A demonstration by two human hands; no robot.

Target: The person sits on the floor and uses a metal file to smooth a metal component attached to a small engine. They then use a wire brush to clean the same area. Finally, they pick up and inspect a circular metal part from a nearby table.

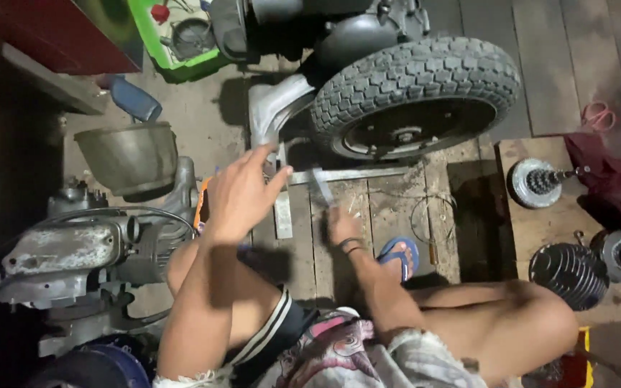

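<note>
My left hand [238,190] is raised in front of me with the fingers spread and nothing in it, near a bent metal bracket [282,208] on the wooden floor. My right hand [341,224], with dark bands on the wrist, is lower and closed around a thin blurred metal tool [321,185] that points up toward the small scooter wheel [415,90]. The wheel with its knobby tyre stands just beyond both hands. I sit with bare knees apart, one foot in a blue sandal [399,256].
A grimy engine block [88,251] and a metal bowl [129,154] stand at left. A green tray [177,39] with parts is at the back. On a wooden pallet [540,223] at right lie a finned cylinder [568,271], a clutch part [537,183] and a red cloth [605,179].
</note>
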